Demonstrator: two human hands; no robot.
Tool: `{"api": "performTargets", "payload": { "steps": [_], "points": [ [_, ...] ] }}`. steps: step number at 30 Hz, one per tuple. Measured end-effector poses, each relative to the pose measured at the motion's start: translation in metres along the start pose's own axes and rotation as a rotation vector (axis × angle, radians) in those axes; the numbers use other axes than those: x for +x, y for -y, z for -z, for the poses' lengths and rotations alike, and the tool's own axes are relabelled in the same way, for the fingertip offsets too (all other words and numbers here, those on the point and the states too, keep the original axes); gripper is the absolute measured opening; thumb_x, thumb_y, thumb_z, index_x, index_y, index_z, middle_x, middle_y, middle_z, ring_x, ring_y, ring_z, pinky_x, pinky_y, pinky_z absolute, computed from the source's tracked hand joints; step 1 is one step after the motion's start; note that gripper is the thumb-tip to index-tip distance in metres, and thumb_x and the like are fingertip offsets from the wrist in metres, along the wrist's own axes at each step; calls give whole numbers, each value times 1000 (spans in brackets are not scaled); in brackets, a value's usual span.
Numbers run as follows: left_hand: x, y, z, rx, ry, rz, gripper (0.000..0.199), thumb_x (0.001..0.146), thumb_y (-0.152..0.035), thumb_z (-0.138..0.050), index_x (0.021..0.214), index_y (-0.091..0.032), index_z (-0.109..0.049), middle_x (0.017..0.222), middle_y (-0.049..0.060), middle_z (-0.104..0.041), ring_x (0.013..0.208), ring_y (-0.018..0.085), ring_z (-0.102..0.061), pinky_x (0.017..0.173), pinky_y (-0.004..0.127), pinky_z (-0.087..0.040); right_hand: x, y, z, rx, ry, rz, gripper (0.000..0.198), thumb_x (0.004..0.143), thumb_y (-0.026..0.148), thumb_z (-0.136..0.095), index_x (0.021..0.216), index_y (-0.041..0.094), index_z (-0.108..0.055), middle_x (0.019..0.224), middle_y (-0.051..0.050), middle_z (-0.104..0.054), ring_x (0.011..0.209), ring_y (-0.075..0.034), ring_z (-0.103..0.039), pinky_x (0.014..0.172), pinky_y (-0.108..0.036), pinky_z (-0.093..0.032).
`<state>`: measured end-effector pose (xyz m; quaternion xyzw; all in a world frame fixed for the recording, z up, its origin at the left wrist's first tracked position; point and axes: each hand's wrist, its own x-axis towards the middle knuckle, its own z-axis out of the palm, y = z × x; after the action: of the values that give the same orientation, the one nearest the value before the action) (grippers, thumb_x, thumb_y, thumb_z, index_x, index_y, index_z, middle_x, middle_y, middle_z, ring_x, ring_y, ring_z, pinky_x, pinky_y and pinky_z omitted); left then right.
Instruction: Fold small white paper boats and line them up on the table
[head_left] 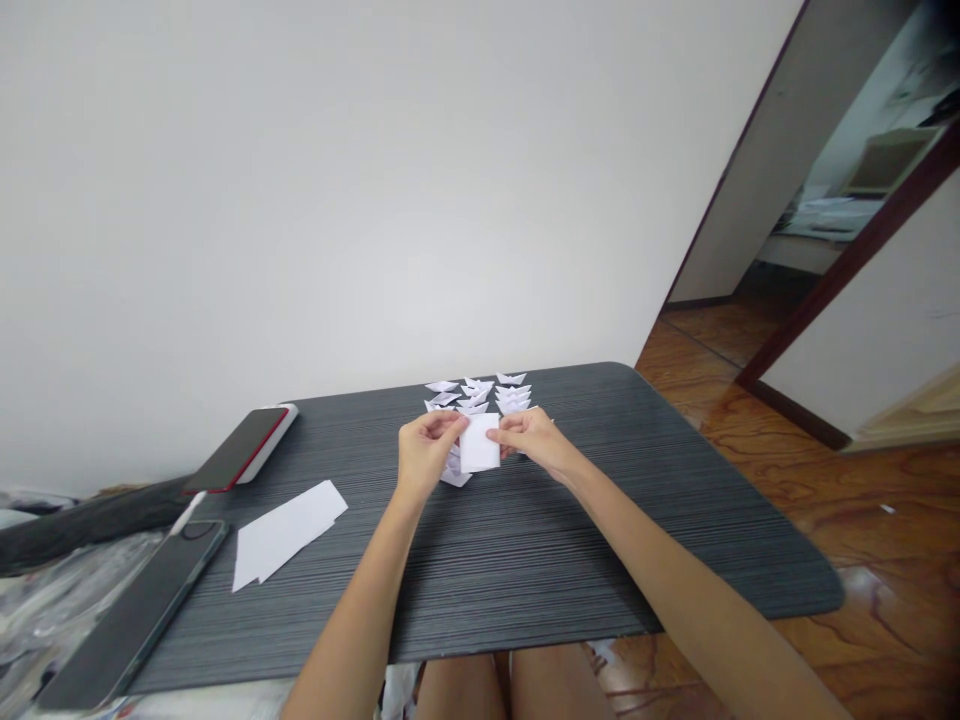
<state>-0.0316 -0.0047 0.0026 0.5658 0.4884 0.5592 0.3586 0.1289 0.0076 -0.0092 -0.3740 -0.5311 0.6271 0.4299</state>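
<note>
Between both hands a small folded sheet of white paper is held up above the dark table. My left hand pinches its upper left corner between thumb and fingers. On the other side, my right hand grips the right edge, thumb on the front face. Behind the hands stand several folded white paper boats in rows, some partly hidden by the hands and the sheet. One more paper boat shows just under the held paper.
Loose white paper sheets lie on the left of the dark table. Farther left are a phone and a dark flat device with a red edge. A white wall rises behind; wooden floor lies to the right.
</note>
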Motion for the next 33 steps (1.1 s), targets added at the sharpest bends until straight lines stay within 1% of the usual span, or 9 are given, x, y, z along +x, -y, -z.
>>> {"api": "performTargets", "payload": {
  "steps": [3, 7, 9, 13, 15, 19, 27, 31, 33],
  "points": [
    [0, -1, 0, -11, -7, 7, 21, 59, -30, -66, 70, -12, -64, 62, 3, -65, 52, 11, -57, 50, 21, -45, 0, -1, 2, -8, -25, -2, 24, 53, 32, -71, 60, 10, -63, 51, -1, -61, 45, -9, -53, 49, -23, -43],
    [2, 1, 0, -67, -30, 34, 23, 57, -30, -67, 70, -11, -64, 62, 3, -65, 52, 12, -58, 52, 23, -47, -1, -1, 5, 46, 92, -42, 28, 60, 36, -67, 71, 10, -65, 61, -3, -65, 54, -11, -58, 55, -24, -45],
    [2, 2, -1, -95, -43, 57, 24, 56, -30, -68, 70, -11, -64, 62, 4, -65, 53, 13, -59, 53, 23, -48, -1, -1, 5, 49, 117, -46, 28, 62, 37, -65, 70, 10, -65, 60, -3, -64, 53, -11, -58, 55, -24, -45],
    [2, 3, -3, -111, -52, 61, 24, 56, -29, -68, 70, -10, -64, 63, 4, -65, 52, 12, -58, 52, 23, -48, -1, 0, 4, -42, 20, 8, 24, 60, 33, -67, 62, 10, -63, 48, 0, -60, 42, -8, -52, 46, -21, -42],
    [2, 3, -3, -107, -68, 45, 23, 57, -29, -67, 70, -10, -63, 63, 4, -65, 51, 12, -58, 52, 23, -48, -1, 1, 3, -79, -11, 45, 23, 60, 32, -67, 63, 10, -63, 47, 0, -60, 41, -8, -52, 46, -21, -41],
    [2, 2, -1, -91, -118, 23, 24, 58, -30, -66, 70, -10, -63, 63, 4, -65, 52, 12, -58, 52, 23, -48, -3, 4, 2, -135, 85, 52, 25, 62, 33, -64, 65, 9, -61, 51, -3, -63, 47, -12, -58, 47, -22, -42],
    [3, 3, 5, -45, -141, -36, 24, 60, -32, -64, 72, -11, -64, 64, 5, -65, 53, 12, -58, 52, 23, -48, -11, 13, 5, -178, 201, 59, 23, 58, 28, -68, 67, 8, -60, 56, -4, -63, 49, -11, -58, 49, -22, -43],
    [7, 3, 13, -18, -230, -79, 24, 60, -32, -63, 72, -11, -64, 63, 3, -64, 53, 12, -57, 52, 21, -47, -10, 12, 13, -232, 302, -39, 33, 58, 28, -68, 83, 7, -61, 60, -5, -64, 49, -12, -58, 49, -24, -43],
    [8, 3, 13, -16, -202, -66, 23, 60, -32, -63, 71, -11, -63, 62, 3, -63, 53, 11, -56, 52, 21, -47, -9, 12, 13, -224, 297, -32, 34, 62, 29, -65, 88, 8, -60, 66, -6, -65, 55, -12, -59, 52, -23, -43]
  ]
}}
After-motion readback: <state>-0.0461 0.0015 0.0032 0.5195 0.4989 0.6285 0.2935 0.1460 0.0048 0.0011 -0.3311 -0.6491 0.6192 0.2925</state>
